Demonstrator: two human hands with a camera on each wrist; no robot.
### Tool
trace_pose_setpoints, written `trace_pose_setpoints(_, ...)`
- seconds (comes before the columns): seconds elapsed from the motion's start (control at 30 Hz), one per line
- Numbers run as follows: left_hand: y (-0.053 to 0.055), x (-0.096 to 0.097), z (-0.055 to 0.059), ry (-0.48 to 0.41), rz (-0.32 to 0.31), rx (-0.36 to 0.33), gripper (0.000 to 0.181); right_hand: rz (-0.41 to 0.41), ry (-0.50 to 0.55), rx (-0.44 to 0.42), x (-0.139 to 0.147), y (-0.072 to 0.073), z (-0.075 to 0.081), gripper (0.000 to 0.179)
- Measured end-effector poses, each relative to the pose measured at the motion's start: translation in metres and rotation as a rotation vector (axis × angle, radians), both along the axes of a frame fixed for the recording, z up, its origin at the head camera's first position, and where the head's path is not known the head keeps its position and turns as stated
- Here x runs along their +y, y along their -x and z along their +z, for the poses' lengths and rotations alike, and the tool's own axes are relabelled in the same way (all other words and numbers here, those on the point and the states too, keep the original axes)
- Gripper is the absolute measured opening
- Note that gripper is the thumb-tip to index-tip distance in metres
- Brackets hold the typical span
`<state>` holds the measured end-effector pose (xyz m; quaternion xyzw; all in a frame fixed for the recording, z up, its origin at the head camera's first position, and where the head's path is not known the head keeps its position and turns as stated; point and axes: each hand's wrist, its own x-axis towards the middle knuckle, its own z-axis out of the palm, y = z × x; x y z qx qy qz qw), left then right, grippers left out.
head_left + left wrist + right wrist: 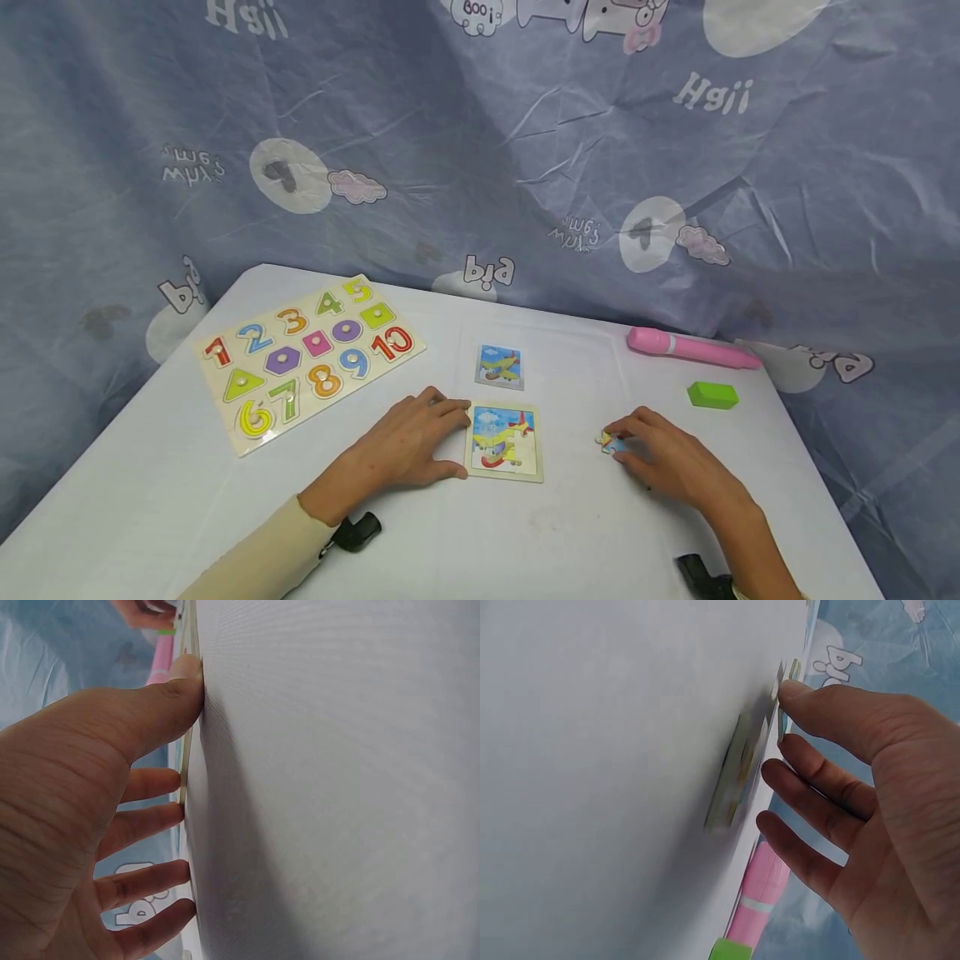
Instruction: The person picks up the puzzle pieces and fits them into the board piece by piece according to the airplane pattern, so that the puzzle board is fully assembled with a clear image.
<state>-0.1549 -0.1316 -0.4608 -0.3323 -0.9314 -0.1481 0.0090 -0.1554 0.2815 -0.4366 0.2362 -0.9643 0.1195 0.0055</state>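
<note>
My left hand (408,442) rests on the table along the left side of a small wooden puzzle board (506,477), with thumb and fingertips touching its edge. A partly filled yellow airplane picture lies in the board. Just behind it is a small airplane picture card (500,367). Over to the right, my right hand (667,458) pinches a jigsaw piece (613,445) between thumb and index finger. In the right wrist view that piece shows edge-on, and a blurred flat thing (731,776), perhaps more pieces, appears below the fingers. The head view hides it behind my hand.
A number-and-shape peg puzzle (307,408) lies at the left. Toward the back right are a pink cylindrical stick (697,348) and a green block (712,396). The white table (570,542) ends at a grey-blue printed cloth (450,167).
</note>
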Motion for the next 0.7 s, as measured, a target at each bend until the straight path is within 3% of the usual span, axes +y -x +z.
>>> trace_pose_setpoints(0.7, 0.000, 0.001, -0.001, 0.020, 0.008, 0.012, 0.066, 0.051, -0.015, 0.011, -0.034, 0.006, 0.000, 0.030)
